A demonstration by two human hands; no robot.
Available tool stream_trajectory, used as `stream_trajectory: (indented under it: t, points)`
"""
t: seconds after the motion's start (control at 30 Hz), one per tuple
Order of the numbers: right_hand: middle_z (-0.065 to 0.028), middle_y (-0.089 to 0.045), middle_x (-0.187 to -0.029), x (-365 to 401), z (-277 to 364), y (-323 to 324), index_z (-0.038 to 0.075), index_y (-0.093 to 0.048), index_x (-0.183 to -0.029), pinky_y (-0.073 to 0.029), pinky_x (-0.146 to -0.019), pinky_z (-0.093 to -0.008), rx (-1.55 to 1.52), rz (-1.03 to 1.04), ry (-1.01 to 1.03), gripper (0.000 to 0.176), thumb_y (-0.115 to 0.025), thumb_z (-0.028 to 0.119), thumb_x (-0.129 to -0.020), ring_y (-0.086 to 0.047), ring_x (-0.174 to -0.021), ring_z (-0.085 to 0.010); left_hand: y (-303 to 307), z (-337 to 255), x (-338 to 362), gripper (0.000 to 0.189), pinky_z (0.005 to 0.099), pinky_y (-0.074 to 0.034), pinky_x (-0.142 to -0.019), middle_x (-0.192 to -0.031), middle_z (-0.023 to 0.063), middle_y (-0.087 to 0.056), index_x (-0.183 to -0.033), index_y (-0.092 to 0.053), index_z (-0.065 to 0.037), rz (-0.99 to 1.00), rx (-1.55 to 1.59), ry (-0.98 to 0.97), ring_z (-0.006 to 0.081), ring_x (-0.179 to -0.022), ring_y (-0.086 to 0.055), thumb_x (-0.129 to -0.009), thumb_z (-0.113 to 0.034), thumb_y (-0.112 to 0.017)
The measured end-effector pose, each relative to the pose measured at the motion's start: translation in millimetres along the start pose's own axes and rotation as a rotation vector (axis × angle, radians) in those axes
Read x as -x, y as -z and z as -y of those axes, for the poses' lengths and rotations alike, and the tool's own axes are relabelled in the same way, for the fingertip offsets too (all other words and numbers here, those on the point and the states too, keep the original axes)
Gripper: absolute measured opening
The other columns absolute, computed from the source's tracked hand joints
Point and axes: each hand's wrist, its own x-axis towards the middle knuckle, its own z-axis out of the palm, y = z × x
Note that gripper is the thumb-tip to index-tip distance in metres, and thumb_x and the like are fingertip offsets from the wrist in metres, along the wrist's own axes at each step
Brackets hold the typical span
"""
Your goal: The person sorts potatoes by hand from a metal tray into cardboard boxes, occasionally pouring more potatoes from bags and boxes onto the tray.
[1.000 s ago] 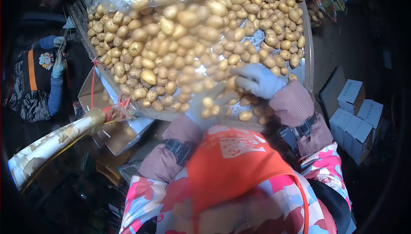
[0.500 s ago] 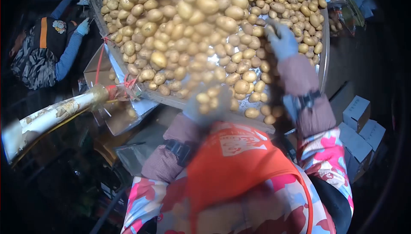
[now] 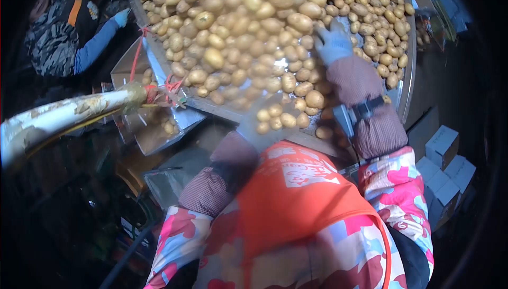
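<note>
Right hand [image 3: 333, 43] has moved out from the near edge; its fingers lie apart on the potatoes [image 3: 238, 29]. Left hand [image 3: 263, 126] stays low at the counter [image 3: 408, 85] rim, blurred, grip unreadable, with small potatoes [image 3: 275, 111] against it.

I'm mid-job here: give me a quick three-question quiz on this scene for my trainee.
1. True or false: the gloved right hand is out over the potatoes piled on the metal table.
2. What stands low down at the right of the table? A) white boxes B) a blue bucket C) stacked tyres
3. Fill in: the co-worker at the upper left wears a ___ sleeve.

Key: 1 true; 2 A; 3 blue.
</note>
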Motion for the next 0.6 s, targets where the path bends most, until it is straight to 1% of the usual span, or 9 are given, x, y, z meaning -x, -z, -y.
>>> stream_trajectory:
  t: [0.07, 0.13, 0.17, 0.23, 0.27, 0.33, 0.43, 0.5, 0.6]
  points:
    - [-0.0143, -0.061, -0.125, 17.9, 15.4, 22.1, 0.021, -0.065, -0.130, -0.053, -0.092, -0.0496, -0.040, 0.185, 0.013, 0.049, -0.073, 0.029, -0.083, -0.062, -0.109, -0.0372, 9.9, -2.0, 4.5, 0.022, 0.0353, -0.058, -0.078, -0.089, 0.0006, -0.062, -0.108, -0.062, -0.005, -0.115, 0.616, 0.271, 0.0153, -0.080, -0.062, -0.099, -0.024, -0.064]
    - [-0.0130, -0.062, -0.124, 30.9, 23.1, 37.7, 0.021, -0.066, -0.129, -0.053, -0.092, -0.0493, -0.033, 0.288, 0.046, 0.049, -0.074, 0.025, -0.081, -0.062, -0.109, -0.0371, 17.3, -0.6, 12.1, 0.025, 0.0366, -0.058, -0.077, -0.083, 0.0002, -0.058, -0.106, -0.062, -0.004, -0.193, 0.942, 0.404, 0.0164, -0.075, -0.061, -0.100, -0.029, -0.062]
    - [-0.0127, -0.063, -0.125, 35.6, 20.4, 41.7, 0.020, -0.068, -0.127, -0.053, -0.092, -0.0485, -0.012, 0.300, 0.072, 0.048, -0.074, 0.023, -0.080, -0.062, -0.110, -0.0372, 17.4, 0.7, 16.8, 0.027, 0.0371, -0.059, -0.076, -0.081, 0.0002, -0.057, -0.105, -0.063, -0.005, -0.223, 0.886, 0.376, 0.0168, -0.073, -0.060, -0.101, -0.031, -0.061]
    - [-0.0124, -0.064, -0.126, 31.0, 8.5, 43.3, 0.019, -0.070, -0.124, -0.053, -0.094, -0.0469, -0.030, 0.348, 0.088, 0.045, -0.074, 0.020, -0.080, -0.062, -0.112, -0.0372, 30.1, 17.1, 25.4, 0.028, 0.0398, -0.057, -0.085, -0.099, 0.0048, -0.054, -0.118, -0.056, -0.006, -0.168, 1.005, 0.307, 0.0203, -0.089, -0.058, -0.102, -0.029, -0.057]
    - [-0.0126, -0.065, -0.125, 26.0, 0.1, 43.4, 0.018, -0.071, -0.123, -0.053, -0.094, -0.0460, -0.068, 0.391, 0.076, 0.043, -0.074, 0.018, -0.081, -0.062, -0.112, -0.0371, 44.2, 47.3, 28.9, 0.034, 0.0420, -0.055, -0.094, -0.120, 0.0094, -0.054, -0.133, -0.049, -0.007, -0.077, 1.178, 0.263, 0.0233, -0.107, -0.058, -0.104, -0.025, -0.053]
    - [-0.0136, -0.067, -0.123, 17.9, 1.9, 53.9, 0.017, -0.071, -0.123, -0.053, -0.096, -0.0446, -0.124, 0.435, 0.063, 0.040, -0.073, 0.015, -0.083, -0.062, -0.114, -0.0371, 62.8, 68.8, 35.0, 0.043, 0.0462, -0.053, -0.103, -0.140, 0.0138, -0.055, -0.146, -0.045, -0.009, 0.015, 1.146, 0.172, 0.0276, -0.125, -0.057, -0.105, -0.025, -0.050]
    - [-0.0169, -0.069, -0.118, 21.7, 41.2, 70.7, 0.013, -0.069, -0.126, -0.052, -0.097, -0.0453, -0.122, 0.273, 0.048, 0.039, -0.070, 0.010, -0.087, -0.063, -0.112, -0.0385, 85.7, 70.8, 41.4, 0.042, 0.0504, -0.051, -0.103, -0.136, 0.0129, -0.058, -0.140, -0.053, -0.010, -0.028, 0.929, 0.184, 0.0308, -0.124, -0.058, -0.104, -0.033, -0.052]
    - [-0.0182, -0.068, -0.119, 50.0, 45.9, 42.5, 0.013, -0.068, -0.128, -0.052, -0.097, -0.0460, -0.325, 0.104, 0.149, 0.041, -0.067, 0.009, -0.087, -0.064, -0.111, -0.0392, 98.8, 58.8, 60.7, 0.042, 0.0523, -0.052, -0.102, -0.132, 0.0125, -0.061, -0.134, -0.059, -0.010, -0.072, 1.206, 0.292, 0.0320, -0.121, -0.059, -0.102, -0.036, -0.056]
    - [-0.0189, -0.069, -0.116, 86.4, 76.9, 24.5, 0.016, -0.068, -0.130, -0.053, -0.094, -0.0474, -0.134, 0.160, 0.310, 0.043, -0.062, 0.005, -0.088, -0.066, -0.108, -0.0389, 114.3, 42.5, 88.7, 0.044, 0.0593, -0.054, -0.097, -0.125, 0.0121, -0.066, -0.130, -0.063, -0.011, -0.135, 1.284, 0.250, 0.0349, -0.117, -0.062, -0.098, -0.041, -0.061]
